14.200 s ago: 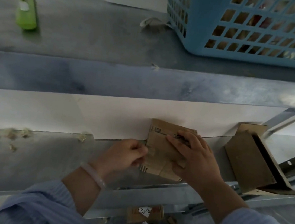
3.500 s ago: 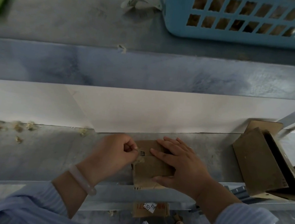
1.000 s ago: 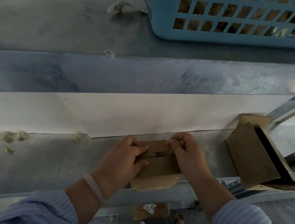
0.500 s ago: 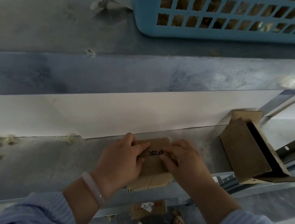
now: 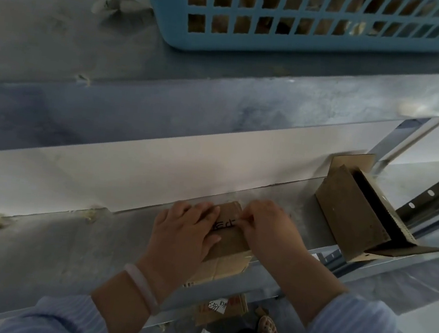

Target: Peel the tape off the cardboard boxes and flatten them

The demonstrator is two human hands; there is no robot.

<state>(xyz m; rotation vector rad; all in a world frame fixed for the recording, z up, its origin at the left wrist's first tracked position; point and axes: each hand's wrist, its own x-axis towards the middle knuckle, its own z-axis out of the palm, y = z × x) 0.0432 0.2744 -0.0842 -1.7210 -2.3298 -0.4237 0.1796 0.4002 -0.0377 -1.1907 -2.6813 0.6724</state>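
Our right hand (image 5: 269, 226), flat on the small box (image 5: 230, 238) seconds ago, now curls and pinches at its top seam (tape itself too small to see). Our left hand (image 5: 183, 233) presses it with straight fingers onto the lower shelf (image 5: 40, 241). We judge its peeling unfinished. The open box (image 5: 350, 208) nearby stands unflattened. The blue basket (image 5: 159, 9) above holds brownish scraps, seemingly cardboard.

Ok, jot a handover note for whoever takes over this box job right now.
Left hand: flat, pressing the small box onto the shelf.
Right hand: pinching at the small box's top by the writing; tape too small to see.
Second box: standing open at right, not flattened.
Done: tape scraps lie at left.
Left: finish peeling, flatten both boxes.
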